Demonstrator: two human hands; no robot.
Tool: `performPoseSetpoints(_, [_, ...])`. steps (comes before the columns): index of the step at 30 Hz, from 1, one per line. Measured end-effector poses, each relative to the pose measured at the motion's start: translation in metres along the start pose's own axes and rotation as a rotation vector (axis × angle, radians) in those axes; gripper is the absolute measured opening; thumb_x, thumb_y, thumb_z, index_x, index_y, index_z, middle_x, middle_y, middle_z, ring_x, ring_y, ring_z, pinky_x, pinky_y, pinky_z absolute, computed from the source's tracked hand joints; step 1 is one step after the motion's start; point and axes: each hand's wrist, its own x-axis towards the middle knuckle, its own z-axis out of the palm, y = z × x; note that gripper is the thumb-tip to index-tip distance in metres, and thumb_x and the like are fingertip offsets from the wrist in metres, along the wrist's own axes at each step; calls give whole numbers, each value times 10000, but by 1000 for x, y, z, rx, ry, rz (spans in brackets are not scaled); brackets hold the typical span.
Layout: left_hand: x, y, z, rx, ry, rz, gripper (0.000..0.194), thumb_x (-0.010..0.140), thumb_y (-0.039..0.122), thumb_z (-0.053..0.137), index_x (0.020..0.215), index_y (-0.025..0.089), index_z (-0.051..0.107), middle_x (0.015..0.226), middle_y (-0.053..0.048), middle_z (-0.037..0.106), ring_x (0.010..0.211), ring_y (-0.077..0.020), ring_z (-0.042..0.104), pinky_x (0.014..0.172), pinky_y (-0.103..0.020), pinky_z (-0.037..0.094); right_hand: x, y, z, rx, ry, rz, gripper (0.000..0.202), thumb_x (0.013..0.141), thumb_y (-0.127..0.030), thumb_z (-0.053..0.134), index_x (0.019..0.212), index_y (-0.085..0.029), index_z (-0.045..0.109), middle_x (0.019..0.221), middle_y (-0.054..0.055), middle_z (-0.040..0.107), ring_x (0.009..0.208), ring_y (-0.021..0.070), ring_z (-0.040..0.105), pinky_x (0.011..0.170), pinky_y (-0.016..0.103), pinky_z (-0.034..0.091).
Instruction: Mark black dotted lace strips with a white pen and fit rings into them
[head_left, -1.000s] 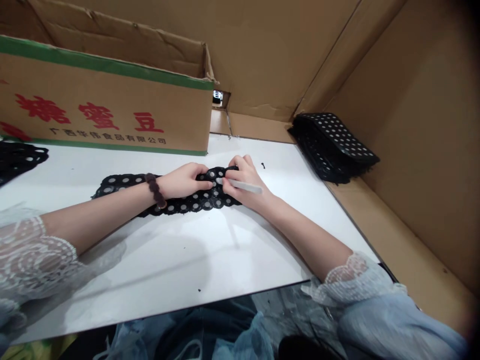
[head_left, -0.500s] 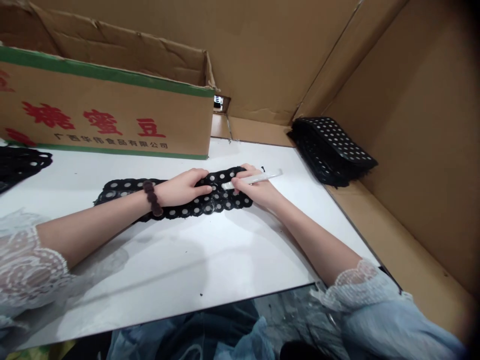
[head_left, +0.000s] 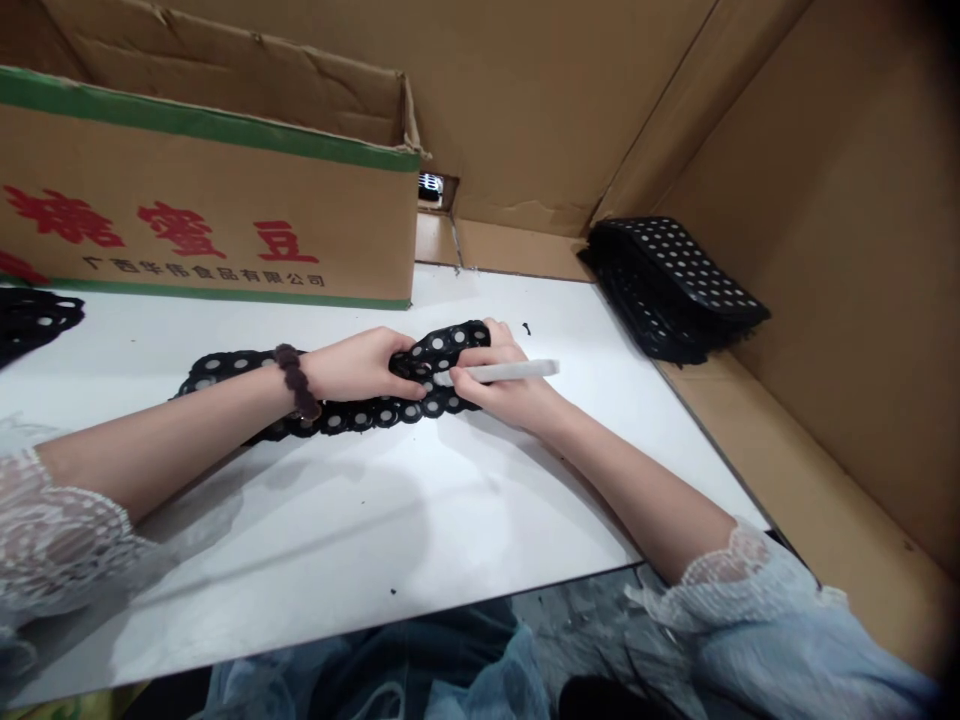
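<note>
A black strip with rows of pale round dots [head_left: 360, 416] lies across the white table. My left hand [head_left: 364, 366] rests on its middle, thumb and fingers closed on the strip, part of which is raised between them. In my right hand [head_left: 510, 385] is a white pen-like tool [head_left: 517, 371], its tip touching the dotted strip beside my left thumb. The other fingers of my right hand lie at the strip's right end, partly hidden.
Behind my left hand stands an open cardboard box [head_left: 225, 220]. A folded stack of black dotted pieces [head_left: 675, 280] sits at the right by the cardboard wall [head_left: 840, 250]. More black lacy material [head_left: 34, 322] lies at the far left on the white table [head_left: 300, 540].
My right hand has shifted slightly left on the strip, and the tool lies flatter. The strip bulges up more beside my left thumb. The whole view has moved a little.
</note>
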Motion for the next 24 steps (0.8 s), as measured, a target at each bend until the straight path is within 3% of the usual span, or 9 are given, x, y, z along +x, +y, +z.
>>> performPoseSetpoints(9, [-7,9,3,-118,35,-134,181,612,336,606,688,183,547,598,42,582,519,-121,537,460,-200,390,1,5,4,-118,8,-91,300,796,-264,463,513,-164,472,741,47,334,818,200,351,784,378,367])
performPoseSetpoints(16, [-9,16,14,-133,134,-239,190,627,362,575,694,185,562,653,14,608,598,-155,557,506,-227,390,0,1,12,-259,36,-141,277,796,-266,449,544,-160,491,782,62,334,822,206,312,767,370,345])
performPoseSetpoints(21, [-11,13,15,55,191,-183,198,669,376,529,680,178,524,689,-10,586,624,-157,532,547,-240,380,3,-1,22,-320,126,-63,262,783,-231,452,532,-158,468,794,77,341,820,213,308,740,354,349])
performPoseSetpoints(24, [-12,10,12,109,153,-111,206,705,383,484,708,180,512,723,-19,584,644,-163,534,562,-244,379,6,0,23,-325,153,-41,262,783,-234,450,531,-160,456,775,75,350,815,213,322,754,363,347])
